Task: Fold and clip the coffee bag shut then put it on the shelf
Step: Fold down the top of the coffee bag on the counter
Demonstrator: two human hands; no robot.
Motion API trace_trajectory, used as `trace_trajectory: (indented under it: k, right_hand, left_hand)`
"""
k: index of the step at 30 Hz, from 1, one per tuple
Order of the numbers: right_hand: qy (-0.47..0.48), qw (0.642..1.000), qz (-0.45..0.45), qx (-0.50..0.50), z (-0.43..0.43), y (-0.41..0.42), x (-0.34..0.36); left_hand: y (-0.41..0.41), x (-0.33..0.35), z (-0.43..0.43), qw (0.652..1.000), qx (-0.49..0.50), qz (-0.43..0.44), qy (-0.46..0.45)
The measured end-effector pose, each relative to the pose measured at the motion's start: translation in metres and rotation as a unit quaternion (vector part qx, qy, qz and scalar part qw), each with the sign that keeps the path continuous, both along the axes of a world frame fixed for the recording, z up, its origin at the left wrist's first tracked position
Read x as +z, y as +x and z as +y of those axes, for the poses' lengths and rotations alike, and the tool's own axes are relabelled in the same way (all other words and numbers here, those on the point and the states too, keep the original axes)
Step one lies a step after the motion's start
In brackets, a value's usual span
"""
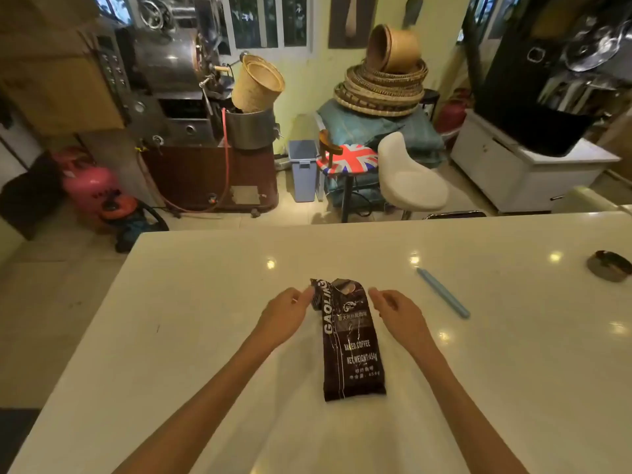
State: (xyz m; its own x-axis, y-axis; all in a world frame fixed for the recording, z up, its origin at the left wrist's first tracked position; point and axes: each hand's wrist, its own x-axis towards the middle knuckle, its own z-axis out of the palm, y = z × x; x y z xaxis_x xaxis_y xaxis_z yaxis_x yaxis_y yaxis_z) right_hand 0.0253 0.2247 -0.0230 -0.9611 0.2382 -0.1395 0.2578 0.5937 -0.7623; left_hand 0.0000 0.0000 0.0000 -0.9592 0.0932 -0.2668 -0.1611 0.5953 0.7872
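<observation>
A dark brown coffee bag lies flat on the white counter, its open top end pointing away from me and partly crumpled. My left hand pinches the top left corner of the bag. My right hand hovers just right of the bag's top, fingers curled and apart, not clearly touching it. A long light-blue bag clip lies on the counter to the right of the bag, apart from both hands. No shelf is visible that I can identify.
A small dark round dish sits near the counter's right edge. Beyond the counter's far edge stand a white stool, a flag-patterned stool, a blue bin, a roasting machine and stacked baskets.
</observation>
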Motion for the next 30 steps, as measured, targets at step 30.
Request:
trace_trajectory:
  k: [30]
  right_hand:
    - [-0.405,0.913,0.052,0.012,-0.038,-0.047,0.023]
  left_hand:
    - [-0.038,0.009,0.028,0.892,0.099,-0.070,0.435]
